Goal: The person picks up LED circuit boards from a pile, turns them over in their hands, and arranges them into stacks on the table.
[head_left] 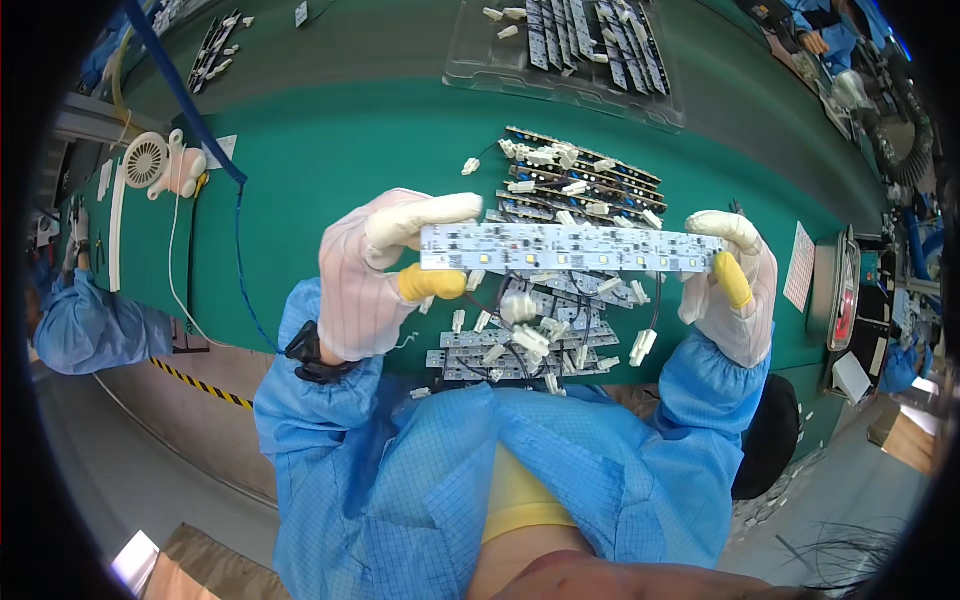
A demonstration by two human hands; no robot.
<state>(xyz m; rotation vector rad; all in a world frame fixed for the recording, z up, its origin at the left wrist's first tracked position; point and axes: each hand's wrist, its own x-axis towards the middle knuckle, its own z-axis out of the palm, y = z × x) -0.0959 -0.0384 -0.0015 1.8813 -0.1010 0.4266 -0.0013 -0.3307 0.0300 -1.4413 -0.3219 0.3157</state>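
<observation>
Circuit strip (570, 248) in pinch of left hand (362, 278) and right hand (738, 300), reverse side unseen

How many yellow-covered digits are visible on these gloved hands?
2: the left yellow thumb on the left hand and the right yellow thumb on the right hand, at opposite ends of the white circuit board. Other fingers may be hidden.

Bench top (290, 160): smooth, matt green surface noted. Strip board (560, 245), held above the near edge: flat white coating seen, faintly satiny, roughened by tiny components. White connectors (530, 342) by the same edge: moulded from smooth plastic. Tray (480, 65) along the far edge: clear, glossy plastic observed. Fan (147, 160) toward the left end: cased in smooth plastic. Gloves (362, 285): made of thin, striped, matt cloth. Yellow finger covers (430, 284): rubbery, wrinkled finish noted.
</observation>
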